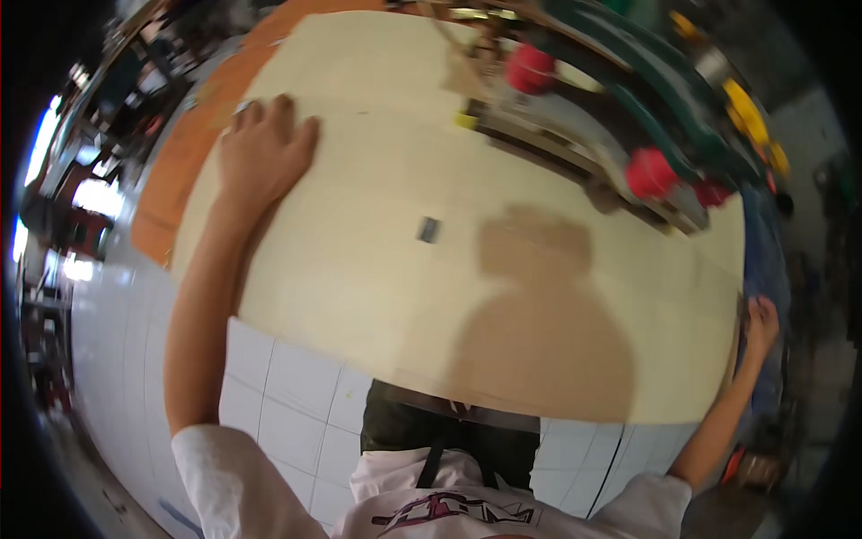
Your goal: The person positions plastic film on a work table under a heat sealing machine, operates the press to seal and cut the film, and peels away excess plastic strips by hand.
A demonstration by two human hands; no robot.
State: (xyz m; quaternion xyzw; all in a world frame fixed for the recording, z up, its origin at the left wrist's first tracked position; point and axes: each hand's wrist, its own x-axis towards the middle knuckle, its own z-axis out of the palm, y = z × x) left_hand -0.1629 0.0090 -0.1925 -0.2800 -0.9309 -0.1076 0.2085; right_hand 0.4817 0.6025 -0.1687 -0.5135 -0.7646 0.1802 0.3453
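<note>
One pale sheet (359, 207) lies under the left hand (267, 157), grip wide; the right hand (761, 327) is at the sheet's edge; I cannot tell its grip.

white T-shirt (256, 485), short sleeves | pink-and-black chest lettering (453, 512) | dark trousers (404, 422) | black straps (430, 465)

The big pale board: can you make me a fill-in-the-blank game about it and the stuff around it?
1. The hand spread on the pale board is the person's ____ one.
2. The round knobs near the board's far side are coloured ____.
3. The surface showing past the board's left edge is coloured ____.
4. A person-shaped ____ falls across the board.

Missing words: left; red; orange; shadow.
</note>
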